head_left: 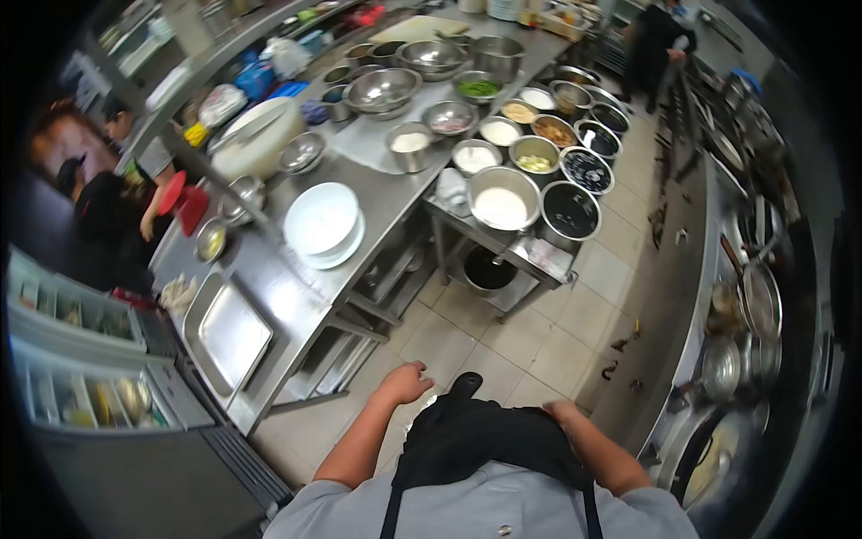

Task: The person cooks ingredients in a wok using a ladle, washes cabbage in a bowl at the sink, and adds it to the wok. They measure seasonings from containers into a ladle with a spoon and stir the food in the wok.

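Observation:
My left hand (409, 384) hangs beside the front of my black apron (489, 445), over the tiled floor. Its fingers are loosely bent and apart, and I see nothing in them. A shiny, crinkled patch (418, 411) shows just below that hand; what it is I cannot make out. On the other side, my right hand (563, 411) is at the apron's edge, its fingers mostly hidden. A black rounded tab (466, 384) sticks out past the apron's front. Nearest ahead is a low metal stand (467, 218) holding a pot of white liquid (501, 205) and a pot of dark liquid (571, 213).
A steel counter (296, 301) on the left bears white bowls (321, 220), a metal tray (229, 332) and several steel bowls. Pans (761, 301) line the stove side at right. One person (660, 49) stands at the far right; another (117, 216) is beyond the counter. Tiled floor (449, 337) lies between.

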Tool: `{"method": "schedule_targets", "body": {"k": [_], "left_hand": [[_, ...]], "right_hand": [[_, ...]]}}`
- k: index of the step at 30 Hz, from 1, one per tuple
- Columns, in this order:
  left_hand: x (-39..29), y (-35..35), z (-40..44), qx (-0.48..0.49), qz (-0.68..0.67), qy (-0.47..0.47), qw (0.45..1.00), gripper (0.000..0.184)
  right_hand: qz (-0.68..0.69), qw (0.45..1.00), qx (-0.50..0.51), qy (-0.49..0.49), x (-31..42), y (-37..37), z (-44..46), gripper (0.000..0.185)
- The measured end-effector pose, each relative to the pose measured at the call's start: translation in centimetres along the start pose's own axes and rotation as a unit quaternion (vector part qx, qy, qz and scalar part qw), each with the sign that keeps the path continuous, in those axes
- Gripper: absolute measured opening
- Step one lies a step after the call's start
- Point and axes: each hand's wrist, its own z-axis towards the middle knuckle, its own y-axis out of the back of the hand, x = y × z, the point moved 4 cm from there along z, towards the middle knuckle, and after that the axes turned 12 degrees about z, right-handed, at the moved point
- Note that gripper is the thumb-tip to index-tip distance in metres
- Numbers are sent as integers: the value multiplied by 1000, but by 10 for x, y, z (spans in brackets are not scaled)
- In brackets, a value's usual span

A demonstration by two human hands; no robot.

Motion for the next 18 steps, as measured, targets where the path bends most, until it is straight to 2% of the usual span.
{"method": "schedule_targets", "body": {"k": [1, 2, 3, 5, 6, 7, 9, 11, 13, 15, 17, 18], "left_hand": [[4, -9, -9, 16, -11, 8, 1000, 53], [5, -15, -15, 30, -22, 13, 999, 53], [8, -15, -20, 16, -28, 22, 999, 53], [20, -15, -31, -22, -109, -1, 994, 52], [40, -21, -22, -56, -176, 42, 982, 50], [43, -13, -19, -65, -177, 46, 981, 50], [70, 40, -19, -273, -320, 113, 900, 56], [92, 98, -13, -385, -362, 151, 836, 57], [127, 148, 6, -491, -322, 153, 795, 57], [166, 188, 32, -527, -306, 171, 774, 63], [199, 219, 62, -516, -337, 195, 763, 66], [212, 230, 78, -497, -367, 216, 756, 70]], "right_hand": [[-72, 997, 16, -11, -3, 10, -13, 7], [-78, 997, 10, 8, -11, 18, -8, 7], [-79, 997, 3, 27, -18, 26, -1, 7], [-87, 995, 55, 13, -17, 30, 9, 4], [-110, 993, 44, 23, -16, 28, 12, 3], [-115, 992, 50, 28, -12, 27, 16, 3], [-200, 971, 59, 117, -3, 8, 24, 10], [-252, 953, 100, 138, 13, -32, 8, 23], [-248, 942, 164, 156, 43, -97, -41, 38], [-339, 846, 249, 326, 76, -167, -52, 52], [-309, 784, 347, 412, 125, -258, -110, 59], [-291, 771, 355, 440, 150, -303, -134, 59]]}}
